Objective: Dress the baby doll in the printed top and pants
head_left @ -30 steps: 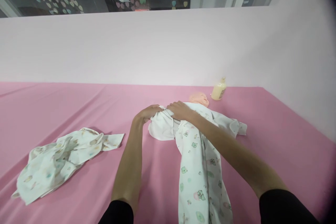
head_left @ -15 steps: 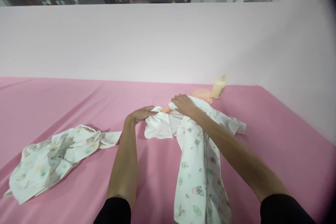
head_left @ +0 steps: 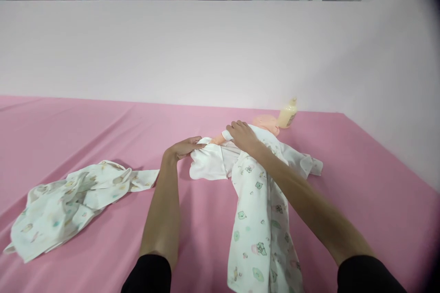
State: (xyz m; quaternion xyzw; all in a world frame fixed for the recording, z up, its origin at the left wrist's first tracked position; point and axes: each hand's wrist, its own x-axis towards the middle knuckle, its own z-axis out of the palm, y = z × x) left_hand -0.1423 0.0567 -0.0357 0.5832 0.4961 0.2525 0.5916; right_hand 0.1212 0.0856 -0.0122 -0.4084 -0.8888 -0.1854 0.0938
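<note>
The doll [head_left: 266, 122] lies on the pink cloth [head_left: 202, 242], dressed in the patterned garment [head_left: 249, 219], whose long lower part extends toward the person. The doll's forearm [head_left: 217, 139] projects from a white cuff [head_left: 227, 135], its end at the edge of the white cloth panel [head_left: 209, 165].

Hand state: the left hand [head_left: 187, 146] is nearly closed, pinching the panel's upper edge between thumb and fingers. The right hand [head_left: 242, 135] is partly curled over the doll's upper arm near the cuff; its grip is hidden and cannot be confirmed.

Cautions:
- A hard pull on the panel could bend the forearm or drag the doll sideways.
- A slack left pinch could let the thin edge slip and fold.
- Pressure from the right hand could bunch the cuff.
- A shifted doll could push its head against the bottle [head_left: 287, 115] just beside it and tip it.
</note>
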